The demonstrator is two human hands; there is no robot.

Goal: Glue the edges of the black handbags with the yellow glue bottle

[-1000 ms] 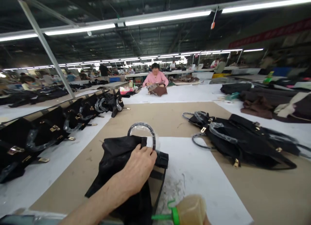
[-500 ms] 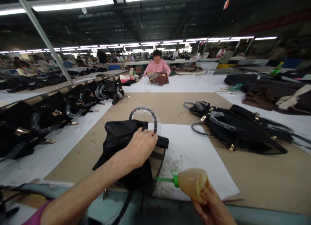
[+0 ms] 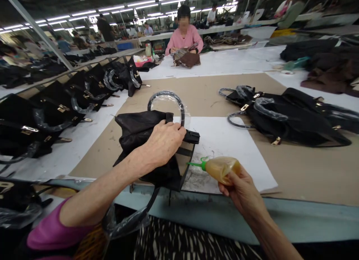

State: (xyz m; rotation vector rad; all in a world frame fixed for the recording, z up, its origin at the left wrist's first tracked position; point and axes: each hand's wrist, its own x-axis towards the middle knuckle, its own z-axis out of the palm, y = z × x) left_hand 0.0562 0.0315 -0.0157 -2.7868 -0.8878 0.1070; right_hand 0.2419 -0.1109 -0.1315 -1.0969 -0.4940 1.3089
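A black handbag (image 3: 134,131) lies at the table's near edge, with one plastic-wrapped handle (image 3: 165,94) standing up behind it and the other hanging over the edge. My left hand (image 3: 168,142) is closed on the bag's upper part by the handle's base; its fingertips are partly hidden. In my right hand (image 3: 238,181) is a squeeze bottle (image 3: 221,168) of amber liquid, its soft side dented by my fingers. The bottle's green nozzle points left, with its tip at the beige side panel's dark edge (image 3: 187,168). Whether the tip touches there I cannot tell.
A row of black handbags (image 3: 60,106) stands along the left. More black bags (image 3: 291,118) lie on the right. White paper (image 3: 238,140) covers brown board (image 3: 303,170) beside my bag. Across the table sits a person in pink (image 3: 183,39), holding brown fabric (image 3: 188,60).
My view has tilted down, so the table sits higher in the picture. The nozzle tip stays close to the panel edge. Both hands keep their holds.
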